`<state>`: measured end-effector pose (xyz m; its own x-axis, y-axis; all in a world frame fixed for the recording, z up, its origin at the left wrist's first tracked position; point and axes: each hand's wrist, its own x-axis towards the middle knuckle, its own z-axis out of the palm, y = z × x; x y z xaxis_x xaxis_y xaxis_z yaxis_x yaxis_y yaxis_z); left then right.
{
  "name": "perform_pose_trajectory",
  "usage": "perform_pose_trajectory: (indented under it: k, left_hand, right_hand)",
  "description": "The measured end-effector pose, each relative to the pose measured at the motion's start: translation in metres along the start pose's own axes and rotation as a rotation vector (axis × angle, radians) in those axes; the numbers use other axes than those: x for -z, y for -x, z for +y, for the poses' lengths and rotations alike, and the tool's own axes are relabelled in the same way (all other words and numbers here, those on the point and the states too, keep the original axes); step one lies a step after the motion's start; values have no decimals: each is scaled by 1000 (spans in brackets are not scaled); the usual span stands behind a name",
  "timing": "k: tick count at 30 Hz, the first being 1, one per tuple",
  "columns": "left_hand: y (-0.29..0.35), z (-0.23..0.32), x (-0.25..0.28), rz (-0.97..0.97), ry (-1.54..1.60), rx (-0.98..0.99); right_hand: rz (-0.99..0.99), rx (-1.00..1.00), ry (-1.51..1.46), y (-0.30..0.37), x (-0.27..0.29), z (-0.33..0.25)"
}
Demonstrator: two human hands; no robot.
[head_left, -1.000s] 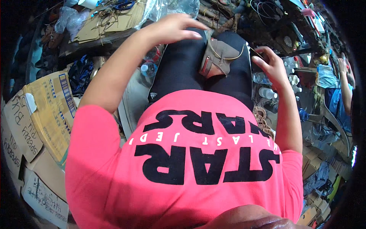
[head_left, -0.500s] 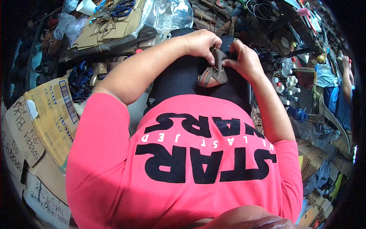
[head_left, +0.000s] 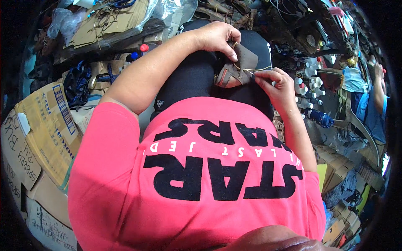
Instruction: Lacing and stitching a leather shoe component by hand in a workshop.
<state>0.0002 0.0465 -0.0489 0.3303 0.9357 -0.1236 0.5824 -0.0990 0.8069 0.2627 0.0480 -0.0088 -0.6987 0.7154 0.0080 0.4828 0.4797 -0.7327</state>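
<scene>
A small brown leather shoe piece lies on my lap, on black trousers. My left hand presses on its far edge with thumb and fingertips, holding it steady. My right hand sits at its near right side, fingers pinched on a pale thread that runs across the leather. My pink printed shirt fills the lower half of the view.
Cardboard boxes stack at my left. A littered workbench with cardboard and plastic lies ahead. Small bottles and a blue bottle stand at the right, where another person's arm shows near the edge.
My left hand came down from a raised reach onto the leather piece. My right hand moved in from the right, then drew back slightly toward me with the thread.
</scene>
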Motion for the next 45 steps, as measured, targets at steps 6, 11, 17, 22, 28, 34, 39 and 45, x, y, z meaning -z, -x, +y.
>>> perform_pose_trajectory:
  k: [6,11,17,22,28,34,39,45]
  left_hand:
    - [1,0,0,29,-57,-23]
    - [3,-1,0,32,-28,-1]
    - [0,-2,-1,31,-32,-18]
    - [0,0,-1,19,-59,-8]
    - [-2,-5,-2,66,-76,-51]
    - [0,0,-1,32,-53,-52]
    - [2,3,-4,100,-69,-61]
    - [2,1,-4,93,-63,-34]
  right_hand:
    - [16,36,-39,-7,-4,-2]
    - [-25,16,36,-12,0,-11]
    - [-42,84,52,-22,-2,-18]
    - [-129,39,141,-24,5,-17]
    - [-146,106,118,-31,-3,-18]
    - [-252,-64,-269,-25,-4,19]
    - [-213,-45,-393,-24,-14,31]
    - [-39,-34,-208,-21,-26,17]
